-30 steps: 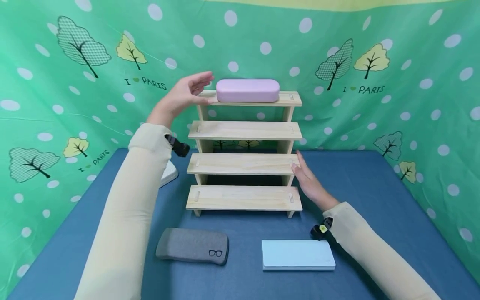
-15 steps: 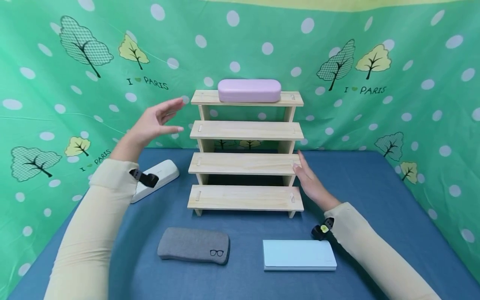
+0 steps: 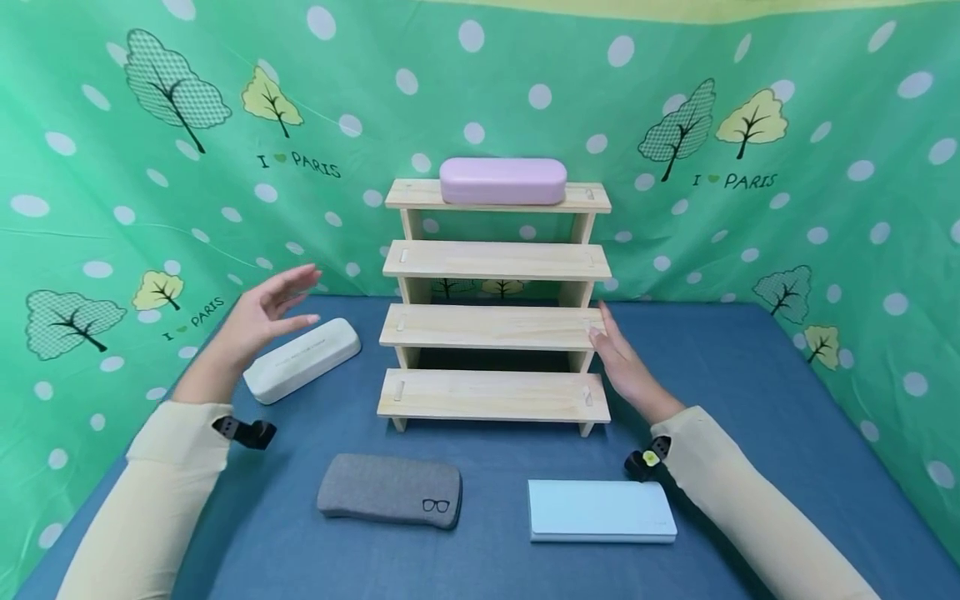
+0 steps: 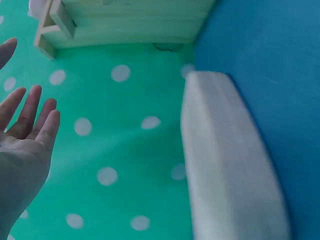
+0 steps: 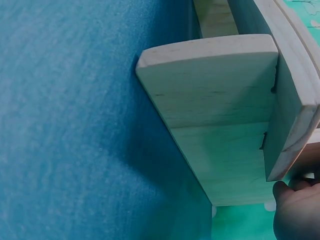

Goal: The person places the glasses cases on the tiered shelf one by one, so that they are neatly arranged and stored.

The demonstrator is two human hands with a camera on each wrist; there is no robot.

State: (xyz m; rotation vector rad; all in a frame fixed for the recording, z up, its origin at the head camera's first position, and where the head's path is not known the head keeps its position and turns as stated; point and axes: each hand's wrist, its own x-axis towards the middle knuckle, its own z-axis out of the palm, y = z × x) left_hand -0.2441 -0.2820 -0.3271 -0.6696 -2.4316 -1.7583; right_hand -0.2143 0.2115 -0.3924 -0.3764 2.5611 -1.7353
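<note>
My left hand (image 3: 258,317) is in the air beside the white glasses case (image 3: 302,360), fingers extended and thumb apart, holding nothing. In the left wrist view that case (image 4: 225,160) lies on the blue cloth, to the right of the hand (image 4: 25,145). My right hand (image 3: 626,362) holds the right end of a stepped wooden rack (image 3: 495,327) at its second shelf from the bottom, thumb at the shelf's edge. Part of this hand (image 5: 300,210) shows at the rack's side in the right wrist view. A lilac glasses case (image 3: 502,182) sits on the top shelf.
In front of the rack, a grey glasses case (image 3: 390,490) with a spectacles print lies left and a light blue flat case (image 3: 602,511) right. Blue cloth (image 3: 480,567) covers the table. A green dotted curtain (image 3: 480,75) hangs behind the rack.
My left hand has moved down and left, away from the top shelf beside the lilac case, to beside the white case. The right hand has stayed at the rack.
</note>
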